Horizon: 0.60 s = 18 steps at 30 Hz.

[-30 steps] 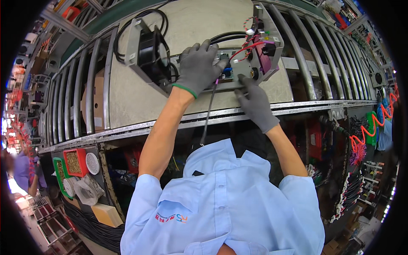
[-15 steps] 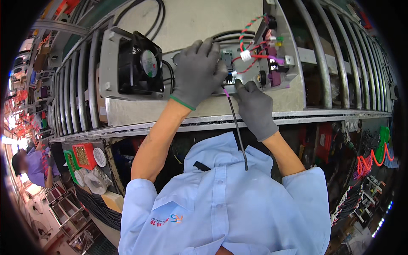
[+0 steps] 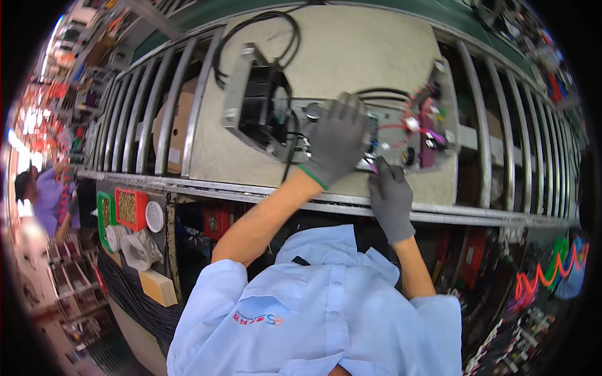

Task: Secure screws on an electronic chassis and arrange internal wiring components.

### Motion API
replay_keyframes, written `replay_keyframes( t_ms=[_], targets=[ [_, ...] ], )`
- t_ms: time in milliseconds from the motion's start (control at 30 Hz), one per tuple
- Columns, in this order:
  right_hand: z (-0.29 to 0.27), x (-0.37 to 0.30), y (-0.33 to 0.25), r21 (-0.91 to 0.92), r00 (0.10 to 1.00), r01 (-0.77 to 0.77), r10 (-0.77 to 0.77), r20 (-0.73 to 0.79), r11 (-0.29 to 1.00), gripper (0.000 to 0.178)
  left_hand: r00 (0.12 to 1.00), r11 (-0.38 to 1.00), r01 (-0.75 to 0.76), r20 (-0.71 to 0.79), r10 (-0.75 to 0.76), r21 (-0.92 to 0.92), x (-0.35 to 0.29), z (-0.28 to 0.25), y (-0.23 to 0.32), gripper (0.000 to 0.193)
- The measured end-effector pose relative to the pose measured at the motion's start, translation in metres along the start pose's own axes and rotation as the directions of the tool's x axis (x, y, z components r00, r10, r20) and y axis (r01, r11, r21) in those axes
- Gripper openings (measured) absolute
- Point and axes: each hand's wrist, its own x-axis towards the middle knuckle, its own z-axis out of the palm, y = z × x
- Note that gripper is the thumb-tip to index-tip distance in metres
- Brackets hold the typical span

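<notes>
A gloved left hand (image 3: pixel 338 139) lay palm down, fingers stretched, over a metal case (image 3: pixel 237 91), and the gloved right hand (image 3: pixel 392 191) had its fingers at a purple wire (image 3: pixel 374 166). A black fan (image 3: pixel 268 103) stood at the case's left end, red wires (image 3: pixel 394 127) near its right. Beyond the fan, a black cable (image 3: pixel 296 37) lay looped on the desk (image 3: pixel 357 44). Metal rollers (image 3: pixel 475 125) flanked the desk.

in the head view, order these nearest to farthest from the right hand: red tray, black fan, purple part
From the right hand:
1. Purple part, just up and to its right
2. Black fan, up and to its left
3. Red tray, far to its left
</notes>
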Motion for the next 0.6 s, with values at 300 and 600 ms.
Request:
replay_keyframes(
  t_ms=[300,600],
  targets=[
    [-0.044,-0.038,0.026,-0.092,0.997,-0.069,0.071,0.023,0.993,0.035,0.995,0.991,0.086,-0.046,-0.091,-0.103,-0.003,0.001,0.006,0.053],
    [-0.083,-0.049,0.052,-0.177,0.959,-0.258,0.229,-0.165,0.950,0.026,0.987,0.977,0.158,0.029,-0.155,-0.142,-0.001,0.003,0.006,0.048]
  ],
)
